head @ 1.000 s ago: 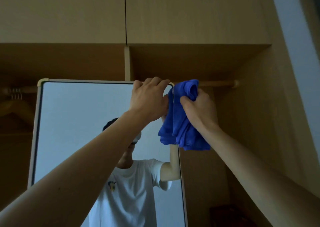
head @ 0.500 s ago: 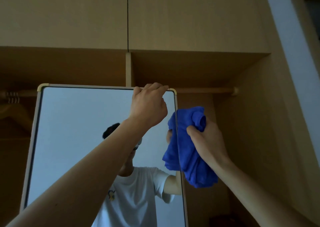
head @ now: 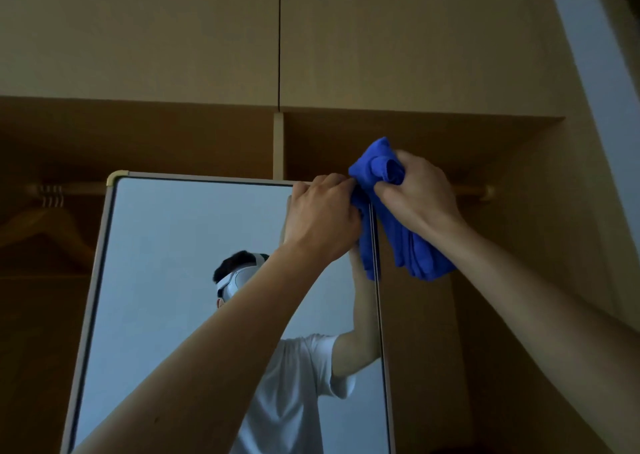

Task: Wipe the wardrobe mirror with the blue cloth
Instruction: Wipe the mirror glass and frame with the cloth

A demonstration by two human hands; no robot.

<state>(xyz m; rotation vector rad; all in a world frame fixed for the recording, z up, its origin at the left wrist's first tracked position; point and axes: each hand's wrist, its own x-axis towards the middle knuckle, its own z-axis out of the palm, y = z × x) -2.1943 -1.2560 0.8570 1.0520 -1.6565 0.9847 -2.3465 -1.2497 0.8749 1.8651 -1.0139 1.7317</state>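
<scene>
A bunched blue cloth sits at the upper right corner of the wardrobe mirror, just right of the frame's centre. Its top is crumpled above the mirror's top edge, and its loose folds hang down along the mirror's right edge. The right hand has the cloth in a closed grip, fingers curled round the wad, which is pressed against the edge of the frame. Just to its left, the left hand holds the mirror itself, its grip closed with the fingers hooked over the top edge. The knuckles touch the cloth. Both bare forearms rise from the bottom of the frame.

The glass reflects a person in a white T-shirt wearing a white headset, along with part of the cloth and a raised arm. The mirror has a pale frame with a rounded corner piece at upper left. Behind it stands an open wooden wardrobe with an upright divider at centre. A wooden hanging rail shows to the right of the hands. A wooden hanger hangs in shadow at far left. Two closed cabinet doors fill the top of the frame.
</scene>
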